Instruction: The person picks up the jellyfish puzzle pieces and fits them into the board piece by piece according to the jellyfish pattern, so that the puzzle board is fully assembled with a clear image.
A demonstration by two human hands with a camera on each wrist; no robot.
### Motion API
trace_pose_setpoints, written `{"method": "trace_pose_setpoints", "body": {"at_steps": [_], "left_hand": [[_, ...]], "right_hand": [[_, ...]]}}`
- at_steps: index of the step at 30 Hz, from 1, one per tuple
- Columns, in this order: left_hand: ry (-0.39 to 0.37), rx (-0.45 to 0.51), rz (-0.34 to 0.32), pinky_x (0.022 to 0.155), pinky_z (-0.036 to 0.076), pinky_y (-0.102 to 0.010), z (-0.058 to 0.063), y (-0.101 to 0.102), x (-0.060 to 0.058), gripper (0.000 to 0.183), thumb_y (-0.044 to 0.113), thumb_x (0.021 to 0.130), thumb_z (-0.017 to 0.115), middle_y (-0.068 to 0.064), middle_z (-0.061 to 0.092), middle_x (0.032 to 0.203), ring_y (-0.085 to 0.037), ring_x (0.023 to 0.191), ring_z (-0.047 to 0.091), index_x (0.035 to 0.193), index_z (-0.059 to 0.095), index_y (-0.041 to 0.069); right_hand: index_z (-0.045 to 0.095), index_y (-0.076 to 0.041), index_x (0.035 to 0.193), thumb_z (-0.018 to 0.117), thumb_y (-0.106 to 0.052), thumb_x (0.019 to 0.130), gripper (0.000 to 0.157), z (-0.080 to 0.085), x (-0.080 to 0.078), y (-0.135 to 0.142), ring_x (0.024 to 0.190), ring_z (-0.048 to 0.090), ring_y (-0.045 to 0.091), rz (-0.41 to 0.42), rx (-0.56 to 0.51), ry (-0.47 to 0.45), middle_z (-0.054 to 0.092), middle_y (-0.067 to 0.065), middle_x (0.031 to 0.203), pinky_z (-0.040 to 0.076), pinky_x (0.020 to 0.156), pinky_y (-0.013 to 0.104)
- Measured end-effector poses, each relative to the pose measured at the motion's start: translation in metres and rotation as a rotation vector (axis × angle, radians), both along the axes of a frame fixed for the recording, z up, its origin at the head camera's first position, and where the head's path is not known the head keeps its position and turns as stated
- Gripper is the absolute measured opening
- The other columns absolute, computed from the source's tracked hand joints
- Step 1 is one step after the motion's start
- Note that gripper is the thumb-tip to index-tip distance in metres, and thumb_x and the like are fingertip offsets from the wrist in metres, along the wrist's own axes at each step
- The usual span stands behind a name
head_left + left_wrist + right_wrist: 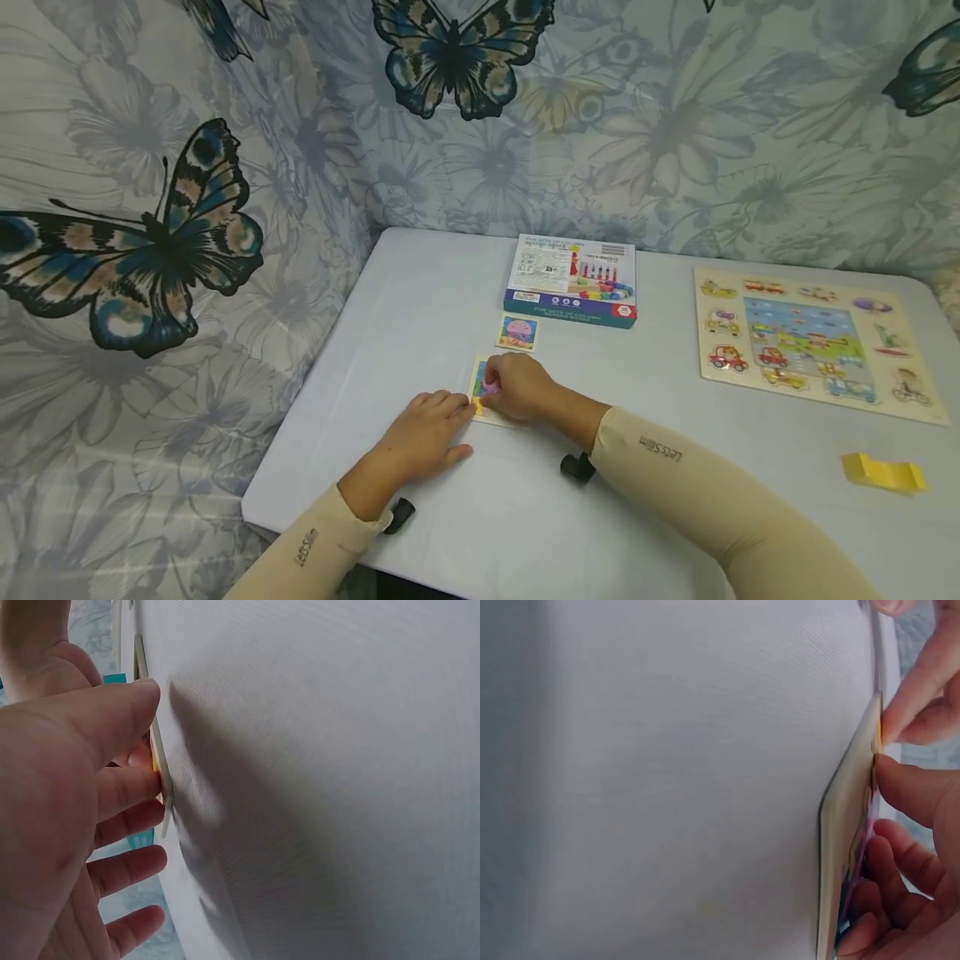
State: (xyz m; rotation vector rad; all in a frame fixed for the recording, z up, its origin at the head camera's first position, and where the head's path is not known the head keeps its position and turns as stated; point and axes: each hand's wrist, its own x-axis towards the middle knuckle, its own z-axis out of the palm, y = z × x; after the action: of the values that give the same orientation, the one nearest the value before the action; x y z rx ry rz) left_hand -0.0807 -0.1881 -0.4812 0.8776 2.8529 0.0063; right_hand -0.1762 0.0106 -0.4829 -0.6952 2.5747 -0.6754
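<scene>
A small square picture puzzle board lies flat on the white table, showing blue, yellow and pink. My right hand is over it with curled fingers, pinching at a pink puzzle piece on its face. In the right wrist view, the thumb touches the near part of the board while the other fingers bend over the pink and blue area. My left hand reaches from the left, palm down, fingers mostly straight, with fingertips at the board's left edge. Part of the picture is hidden beneath the right hand.
Just behind stands a card with a pink sea creature, close to a flat game box. To the right lie a large vehicle puzzle board and a yellow curved block. Butterfly-patterned walls border the table's back and left.
</scene>
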Motion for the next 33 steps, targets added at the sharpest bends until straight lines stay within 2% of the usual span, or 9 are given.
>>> {"method": "trace_pose_setpoints", "body": {"at_steps": [7,11,14,17,19,23,25,28,33], "left_hand": [[-0.008,-0.011,0.003,0.111,0.041,-0.043,0.002,0.005,-0.003,0.061,0.051,0.099,0.061,-0.001,0.053,0.146,-0.021,0.135,0.047,0.145,0.058,0.011],[-0.037,0.002,0.028,0.113,0.040,-0.044,0.002,0.007,-0.004,0.060,0.051,0.098,0.063,-0.003,0.053,0.146,-0.022,0.136,0.047,0.144,0.058,0.013],[-0.068,0.018,0.052,0.115,0.039,-0.044,0.001,0.010,-0.004,0.060,0.051,0.097,0.065,-0.005,0.053,0.146,-0.024,0.137,0.046,0.144,0.058,0.014],[-0.099,0.024,0.069,0.116,0.038,-0.045,0.001,0.012,-0.003,0.063,0.052,0.097,0.064,-0.006,0.052,0.147,-0.025,0.138,0.045,0.146,0.056,0.013],[-0.115,0.034,0.079,0.116,0.038,-0.046,0.001,0.013,-0.003,0.064,0.052,0.097,0.064,-0.007,0.051,0.147,-0.025,0.138,0.045,0.147,0.055,0.014],[-0.118,0.052,0.087,0.114,0.039,-0.047,0.002,0.014,-0.003,0.062,0.051,0.097,0.065,-0.006,0.052,0.146,-0.025,0.136,0.046,0.148,0.054,0.018],[-0.110,0.063,0.085,0.112,0.041,-0.048,0.004,0.014,-0.002,0.060,0.051,0.097,0.066,-0.005,0.054,0.144,-0.025,0.134,0.048,0.148,0.055,0.020],[-0.103,0.064,0.076,0.110,0.042,-0.048,0.006,0.015,0.000,0.059,0.050,0.097,0.066,-0.004,0.055,0.142,-0.024,0.131,0.050,0.148,0.055,0.023],[-0.084,0.047,0.067,0.110,0.043,-0.047,0.008,0.018,0.001,0.059,0.051,0.096,0.066,-0.003,0.057,0.140,-0.024,0.129,0.052,0.147,0.056,0.025]], "right_hand": [[0.063,-0.016,0.090,0.085,-0.035,0.084,0.030,0.001,-0.003,-0.001,0.076,0.054,0.016,-0.011,0.077,-0.026,0.058,-0.001,0.078,0.044,0.067,0.029],[0.065,-0.015,0.093,0.083,-0.036,0.086,0.028,0.002,-0.003,0.005,0.076,0.054,0.016,0.018,0.054,-0.042,0.058,-0.001,0.079,0.044,0.067,0.028],[0.070,-0.014,0.102,0.082,-0.035,0.087,0.028,0.007,-0.002,0.019,0.081,0.056,0.016,0.053,0.035,-0.030,0.062,-0.002,0.084,0.049,0.072,0.029],[0.071,-0.015,0.117,0.082,-0.035,0.087,0.037,0.017,0.002,0.040,0.097,0.060,0.021,0.077,0.069,0.012,0.067,0.001,0.103,0.055,0.088,0.037],[0.069,-0.018,0.127,0.084,-0.036,0.085,0.049,0.025,0.006,0.057,0.113,0.059,0.028,0.071,0.121,0.016,0.064,0.006,0.123,0.052,0.100,0.048],[0.061,-0.025,0.141,0.089,-0.041,0.077,0.072,0.033,0.016,0.096,0.134,0.046,0.041,0.044,0.247,0.006,0.049,0.014,0.149,0.043,0.105,0.067],[0.061,-0.025,0.141,0.091,-0.042,0.074,0.075,0.032,0.023,0.115,0.134,0.045,0.043,0.032,0.285,0.026,0.048,0.015,0.149,0.044,0.103,0.069],[0.065,-0.021,0.133,0.092,-0.041,0.073,0.069,0.025,0.035,0.138,0.125,0.049,0.039,0.011,0.291,0.082,0.054,0.015,0.139,0.048,0.096,0.062],[0.071,-0.017,0.115,0.090,-0.030,0.077,0.044,0.012,0.052,0.159,0.106,0.051,0.028,-0.009,0.178,0.191,0.059,0.009,0.116,0.047,0.084,0.047]]}}
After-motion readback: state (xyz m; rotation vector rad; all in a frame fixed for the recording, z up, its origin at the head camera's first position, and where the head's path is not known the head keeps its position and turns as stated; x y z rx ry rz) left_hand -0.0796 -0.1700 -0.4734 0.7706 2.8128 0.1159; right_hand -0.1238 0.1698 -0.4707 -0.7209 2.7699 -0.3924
